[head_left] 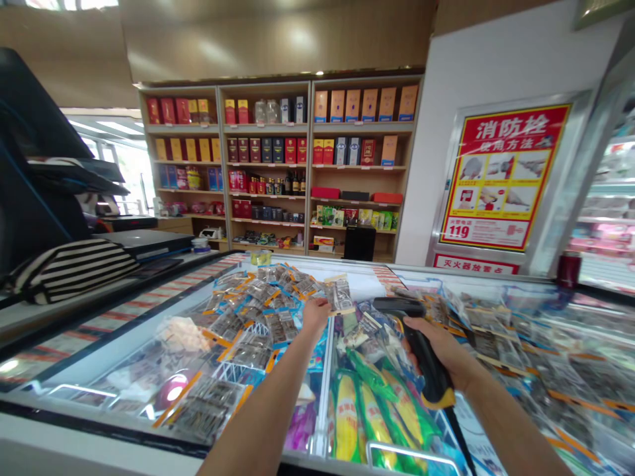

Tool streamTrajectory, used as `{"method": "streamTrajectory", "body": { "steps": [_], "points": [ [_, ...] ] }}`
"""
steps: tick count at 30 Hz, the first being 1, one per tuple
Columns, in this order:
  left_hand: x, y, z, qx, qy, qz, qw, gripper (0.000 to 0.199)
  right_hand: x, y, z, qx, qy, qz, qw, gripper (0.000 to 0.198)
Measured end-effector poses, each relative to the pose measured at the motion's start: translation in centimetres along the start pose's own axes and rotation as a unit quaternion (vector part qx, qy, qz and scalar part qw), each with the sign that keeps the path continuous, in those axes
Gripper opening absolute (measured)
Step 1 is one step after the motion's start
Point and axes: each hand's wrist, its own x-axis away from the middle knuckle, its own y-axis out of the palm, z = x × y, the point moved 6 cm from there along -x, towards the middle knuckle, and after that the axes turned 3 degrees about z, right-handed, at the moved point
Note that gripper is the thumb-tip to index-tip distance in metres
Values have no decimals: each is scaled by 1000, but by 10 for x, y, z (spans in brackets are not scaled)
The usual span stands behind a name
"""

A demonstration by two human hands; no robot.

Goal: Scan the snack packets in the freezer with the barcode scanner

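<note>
My left hand (315, 313) reaches over the freezer and pinches the edge of a clear snack packet (339, 295), whose contents look greyish-brown. In my right hand (439, 347) is a black and yellow barcode scanner (427, 357), its head pointing left towards the packet and its cord hanging down. Left of my left hand, many similar packets with orange and blue edges (253, 297) lie heaped on the freezer glass. Below the scanner, corn cobs in green and yellow wrappers (377, 403) lie inside the freezer. More packets (501, 330) spread out to the right, partly blurred.
A black checkout terminal (34, 158) and a striped black and white bag (74, 268) stand on the left counter. Shelves of boxed goods (268, 149) line the back wall. A red hydrant notice (506, 178) hangs at right. The freezer's handle (411, 456) is near me.
</note>
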Motion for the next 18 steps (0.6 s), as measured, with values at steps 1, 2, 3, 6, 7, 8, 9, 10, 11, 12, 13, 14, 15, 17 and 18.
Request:
{"method": "streamTrajectory", "body": {
  "steps": [1, 2, 3, 6, 7, 8, 9, 10, 11, 12, 13, 14, 15, 17, 18],
  "points": [
    [-2, -2, -1, 18, -3, 13, 1000, 16, 1, 2, 1, 2, -1, -5, 1000, 25],
    [-3, -4, -1, 26, -2, 20, 999, 18, 1, 4, 1, 3, -4, -9, 1000, 24],
    [-4, -6, 0, 25, 3, 27, 999, 19, 2, 5, 1, 3, -9, -13, 1000, 23],
    [-2, -13, 6, -9, 26, 54, 998, 22, 4, 7, 2, 15, -19, -21, 999, 20],
    [0, -15, 8, -24, 32, 58, 998, 23, 5, 8, 2, 21, -20, -23, 999, 20],
    [1, -16, 10, -36, 36, 59, 997, 24, 6, 9, 2, 25, -22, -26, 999, 20],
    [2, -17, 11, -47, 40, 58, 996, 26, 6, 10, 2, 26, -24, -29, 999, 19],
    [2, -17, 12, -57, 43, 56, 996, 26, 7, 10, 2, 25, -27, -32, 999, 19],
    [2, -17, 12, -66, 46, 56, 995, 27, 8, 11, 1, 22, -28, -34, 999, 17],
    [2, -17, 12, -73, 49, 56, 995, 27, 9, 12, 0, 20, -27, -36, 999, 17],
    [2, -17, 12, -78, 52, 56, 994, 27, 10, 12, 0, 17, -26, -38, 999, 16],
    [1, -16, 12, -82, 54, 57, 994, 27, 10, 12, 0, 15, -25, -39, 999, 16],
    [1, -16, 11, -83, 54, 59, 993, 27, 11, 12, -1, 14, -24, -40, 999, 16],
    [2, -17, 11, -82, 51, 60, 994, 27, 11, 12, -1, 14, -29, -44, 999, 17],
    [2, -17, 12, -80, 49, 61, 994, 27, 11, 12, -1, 15, -30, -45, 998, 17]
  ]
}}
